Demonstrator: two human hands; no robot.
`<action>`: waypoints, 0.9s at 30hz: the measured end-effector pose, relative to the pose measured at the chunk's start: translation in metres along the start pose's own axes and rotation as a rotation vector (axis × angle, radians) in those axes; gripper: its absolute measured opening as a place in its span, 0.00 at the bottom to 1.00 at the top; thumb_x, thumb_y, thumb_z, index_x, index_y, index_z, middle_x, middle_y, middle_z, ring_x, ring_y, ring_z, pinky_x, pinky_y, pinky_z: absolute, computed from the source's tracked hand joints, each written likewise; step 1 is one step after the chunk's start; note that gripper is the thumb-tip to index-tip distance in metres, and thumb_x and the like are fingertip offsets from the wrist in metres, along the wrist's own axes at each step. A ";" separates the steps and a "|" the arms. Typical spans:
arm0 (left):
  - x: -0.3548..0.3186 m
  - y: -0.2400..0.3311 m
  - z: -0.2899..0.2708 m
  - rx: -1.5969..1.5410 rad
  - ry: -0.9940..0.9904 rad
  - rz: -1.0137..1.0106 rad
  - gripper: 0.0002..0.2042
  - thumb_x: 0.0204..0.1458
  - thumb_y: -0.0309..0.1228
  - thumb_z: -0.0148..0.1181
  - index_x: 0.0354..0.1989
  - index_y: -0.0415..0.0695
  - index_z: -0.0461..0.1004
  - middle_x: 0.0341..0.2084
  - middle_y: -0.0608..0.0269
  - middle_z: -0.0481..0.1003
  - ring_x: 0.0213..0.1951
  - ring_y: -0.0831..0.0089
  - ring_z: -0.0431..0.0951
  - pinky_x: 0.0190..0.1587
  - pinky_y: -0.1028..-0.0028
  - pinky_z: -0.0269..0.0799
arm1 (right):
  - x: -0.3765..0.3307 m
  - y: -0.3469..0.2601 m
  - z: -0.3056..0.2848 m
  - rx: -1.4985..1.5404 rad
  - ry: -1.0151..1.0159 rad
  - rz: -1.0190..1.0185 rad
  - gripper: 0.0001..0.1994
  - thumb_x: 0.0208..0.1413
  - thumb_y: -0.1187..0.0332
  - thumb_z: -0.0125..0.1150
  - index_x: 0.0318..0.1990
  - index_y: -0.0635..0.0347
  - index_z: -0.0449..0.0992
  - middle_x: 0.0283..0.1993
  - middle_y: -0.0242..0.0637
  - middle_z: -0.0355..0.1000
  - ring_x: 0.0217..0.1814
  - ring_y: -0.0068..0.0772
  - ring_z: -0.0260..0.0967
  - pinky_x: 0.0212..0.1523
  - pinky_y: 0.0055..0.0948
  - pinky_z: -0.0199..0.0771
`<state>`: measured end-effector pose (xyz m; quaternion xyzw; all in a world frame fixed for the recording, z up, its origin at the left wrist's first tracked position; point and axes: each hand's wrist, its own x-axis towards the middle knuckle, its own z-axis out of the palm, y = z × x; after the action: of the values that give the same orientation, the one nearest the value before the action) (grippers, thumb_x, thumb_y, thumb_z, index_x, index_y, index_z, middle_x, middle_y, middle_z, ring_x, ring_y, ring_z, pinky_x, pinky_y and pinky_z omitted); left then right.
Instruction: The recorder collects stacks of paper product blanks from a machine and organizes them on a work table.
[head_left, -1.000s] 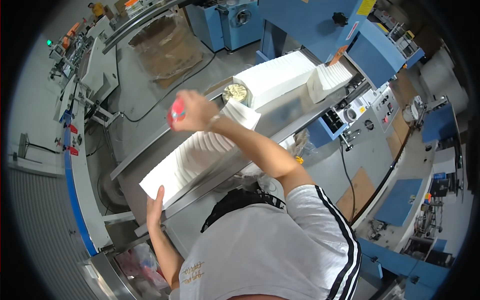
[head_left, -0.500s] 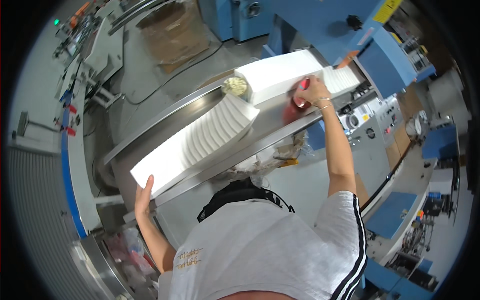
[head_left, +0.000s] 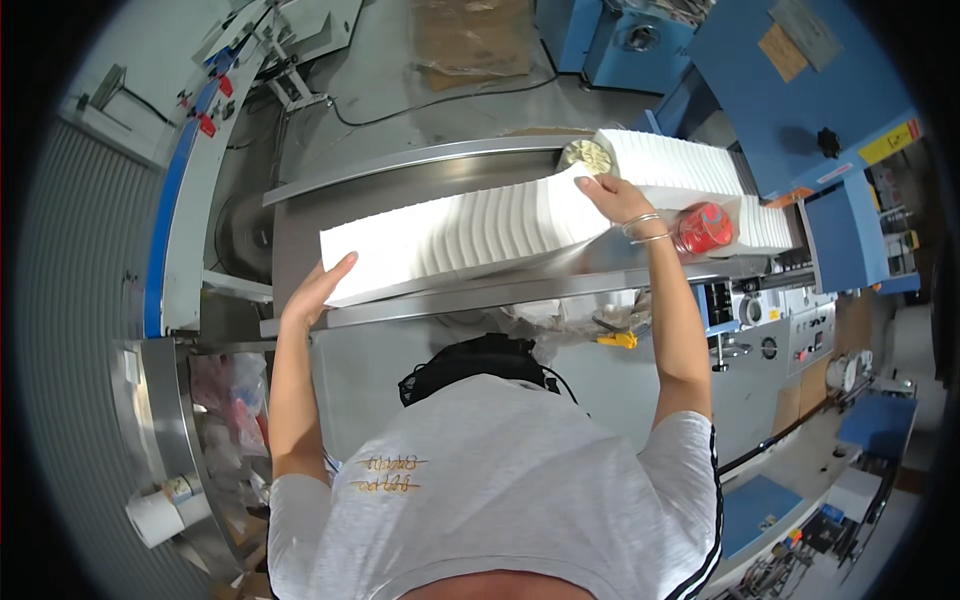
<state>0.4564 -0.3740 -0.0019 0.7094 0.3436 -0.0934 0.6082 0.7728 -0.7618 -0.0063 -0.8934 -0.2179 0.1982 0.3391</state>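
A long row of thin white pieces, like stacked paper (head_left: 460, 232), lies slantwise in a metal trough (head_left: 400, 180). At its left end my left hand (head_left: 316, 290) presses, thumb on top and fingers out of sight behind the end. My right hand (head_left: 615, 200) grips the right end, thumb on the top edge. Just right of my right wrist sits a red round object (head_left: 704, 228), with clear sides. Beyond my right hand a round container (head_left: 586, 157) with a pale yellowish top touches another white stack (head_left: 680, 160).
A shorter white stack (head_left: 764, 225) stands at the trough's right end, beside a blue machine (head_left: 810, 110). Below the near rail hang clear plastic bags (head_left: 575, 312) and a yellow-handled tool (head_left: 618, 340). A cardboard piece (head_left: 470, 40) lies on the floor beyond.
My right hand has let go of the red object, which now stands by the short stack, and has taken the right end of the long row. The view has turned and shifted.
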 end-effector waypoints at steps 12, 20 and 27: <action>0.009 -0.035 -0.095 -0.015 -0.138 -0.046 0.49 0.48 0.60 0.58 0.69 0.39 0.46 0.66 0.52 0.53 0.67 0.59 0.52 0.61 0.56 0.57 | -0.062 -0.070 0.079 0.118 -0.285 0.056 0.41 0.48 0.31 0.54 0.42 0.73 0.71 0.28 0.41 0.68 0.33 0.33 0.69 0.36 0.24 0.72; 0.029 -0.058 -0.120 -0.102 -0.244 0.012 0.46 0.48 0.62 0.56 0.68 0.43 0.51 0.64 0.55 0.57 0.65 0.62 0.56 0.63 0.56 0.51 | -0.018 -0.031 0.110 0.424 -0.118 0.310 0.46 0.53 0.31 0.45 0.56 0.75 0.65 0.45 0.45 0.70 0.43 0.30 0.65 0.44 0.26 0.64; 0.005 -0.049 -0.105 -0.113 -0.041 -0.167 0.58 0.38 0.67 0.61 0.69 0.39 0.41 0.67 0.44 0.48 0.69 0.48 0.43 0.66 0.48 0.39 | -0.053 -0.070 0.103 0.677 -0.220 0.394 0.45 0.53 0.34 0.51 0.65 0.66 0.59 0.68 0.45 0.55 0.71 0.36 0.46 0.68 0.31 0.43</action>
<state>0.4002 -0.2733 -0.0185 0.6409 0.3937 -0.1388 0.6442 0.6596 -0.6886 -0.0182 -0.7293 -0.0001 0.4142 0.5446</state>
